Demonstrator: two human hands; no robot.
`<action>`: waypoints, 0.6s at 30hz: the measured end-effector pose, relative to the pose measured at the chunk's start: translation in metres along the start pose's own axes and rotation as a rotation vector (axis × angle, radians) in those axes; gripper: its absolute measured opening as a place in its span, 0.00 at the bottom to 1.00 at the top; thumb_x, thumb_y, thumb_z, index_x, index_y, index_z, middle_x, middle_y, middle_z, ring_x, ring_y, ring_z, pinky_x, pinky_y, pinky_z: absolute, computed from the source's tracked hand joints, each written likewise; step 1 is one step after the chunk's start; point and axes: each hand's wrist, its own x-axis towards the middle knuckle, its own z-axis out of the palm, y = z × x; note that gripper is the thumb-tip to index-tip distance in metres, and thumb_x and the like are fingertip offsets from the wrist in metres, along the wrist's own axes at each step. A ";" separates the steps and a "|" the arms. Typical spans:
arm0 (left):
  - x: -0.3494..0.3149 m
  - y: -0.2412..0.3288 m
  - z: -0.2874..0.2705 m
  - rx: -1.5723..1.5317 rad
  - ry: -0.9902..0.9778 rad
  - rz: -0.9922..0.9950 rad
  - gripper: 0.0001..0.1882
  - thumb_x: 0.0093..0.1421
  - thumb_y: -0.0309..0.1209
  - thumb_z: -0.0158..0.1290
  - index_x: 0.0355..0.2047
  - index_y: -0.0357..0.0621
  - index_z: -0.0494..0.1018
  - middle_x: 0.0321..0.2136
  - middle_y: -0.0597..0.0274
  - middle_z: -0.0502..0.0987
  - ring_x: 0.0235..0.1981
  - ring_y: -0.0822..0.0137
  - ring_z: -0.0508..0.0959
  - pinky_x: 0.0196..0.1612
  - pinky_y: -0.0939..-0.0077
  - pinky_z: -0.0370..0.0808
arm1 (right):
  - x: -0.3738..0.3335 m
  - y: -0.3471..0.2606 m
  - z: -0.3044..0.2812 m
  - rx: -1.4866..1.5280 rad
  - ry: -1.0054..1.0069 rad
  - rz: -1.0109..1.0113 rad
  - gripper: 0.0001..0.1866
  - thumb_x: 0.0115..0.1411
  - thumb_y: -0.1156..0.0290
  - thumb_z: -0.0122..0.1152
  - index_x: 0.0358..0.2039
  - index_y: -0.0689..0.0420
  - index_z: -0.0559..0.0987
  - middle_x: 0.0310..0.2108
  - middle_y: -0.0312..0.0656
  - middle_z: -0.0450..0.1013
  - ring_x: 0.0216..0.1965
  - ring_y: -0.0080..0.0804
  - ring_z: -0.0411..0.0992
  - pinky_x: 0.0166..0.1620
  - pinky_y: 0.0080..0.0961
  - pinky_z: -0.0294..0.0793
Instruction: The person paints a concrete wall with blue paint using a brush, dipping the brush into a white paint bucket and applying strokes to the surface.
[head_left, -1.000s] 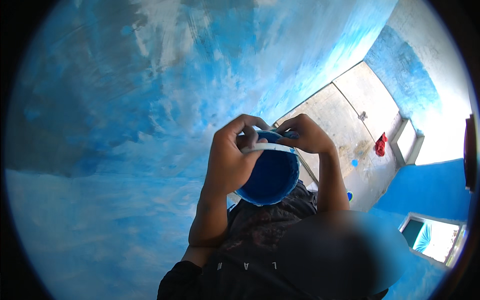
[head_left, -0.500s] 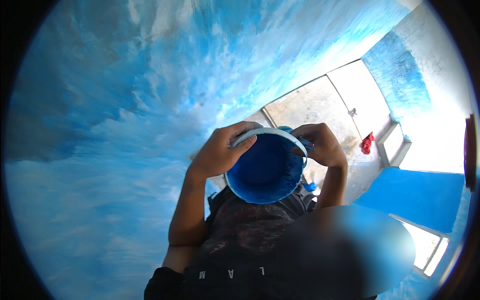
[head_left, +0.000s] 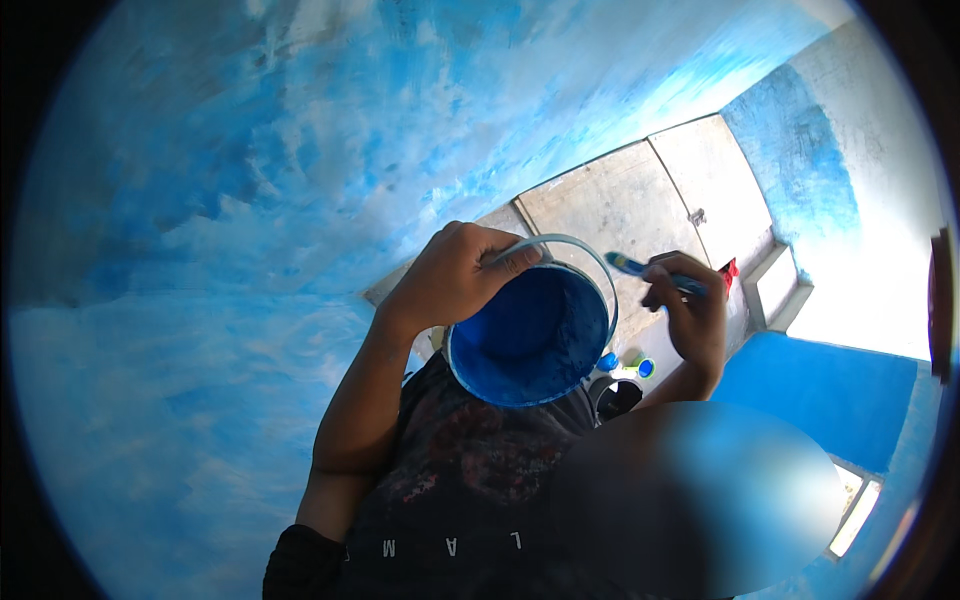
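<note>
A paint bucket with blue paint inside hangs in front of my chest, its mouth tilted toward me. My left hand is closed on its far left side, with the thumb over the pale handle, which stands raised above the rim. To the right of the bucket, my right hand grips a paintbrush that looks blue, its end pointing left toward the handle. The brush is apart from the bucket. My fingers hide part of it.
A wall streaked in blue and white fills the left and top. On the floor below are a small blue-filled cup, a dark round container and a red cloth. A blue-painted wall section lies at right.
My right hand has moved away from the bucket's rim to the right, bringing the paintbrush into plain sight. The bucket's handle now stands higher, and small containers on the floor have come into view.
</note>
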 end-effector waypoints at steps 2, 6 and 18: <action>0.000 0.001 0.001 -0.028 0.028 0.000 0.24 0.69 0.48 0.53 0.40 0.38 0.84 0.19 0.55 0.80 0.19 0.71 0.76 0.25 0.72 0.70 | -0.011 -0.026 -0.007 -0.115 0.068 -0.071 0.07 0.61 0.78 0.64 0.28 0.67 0.79 0.25 0.40 0.75 0.23 0.21 0.70 0.27 0.20 0.68; 0.006 0.002 0.003 -0.056 0.019 0.044 0.24 0.68 0.49 0.53 0.38 0.39 0.85 0.17 0.56 0.79 0.17 0.71 0.74 0.24 0.70 0.68 | -0.035 -0.050 -0.031 -0.111 -0.057 -0.328 0.06 0.57 0.79 0.63 0.25 0.67 0.78 0.23 0.45 0.74 0.22 0.29 0.72 0.26 0.23 0.68; 0.015 0.004 0.033 -0.114 0.183 0.050 0.24 0.67 0.49 0.55 0.35 0.38 0.85 0.18 0.55 0.80 0.19 0.69 0.76 0.26 0.68 0.70 | -0.011 -0.032 0.041 -0.193 -0.579 -0.304 0.11 0.53 0.77 0.63 0.39 0.60 0.79 0.37 0.49 0.74 0.38 0.49 0.77 0.41 0.40 0.75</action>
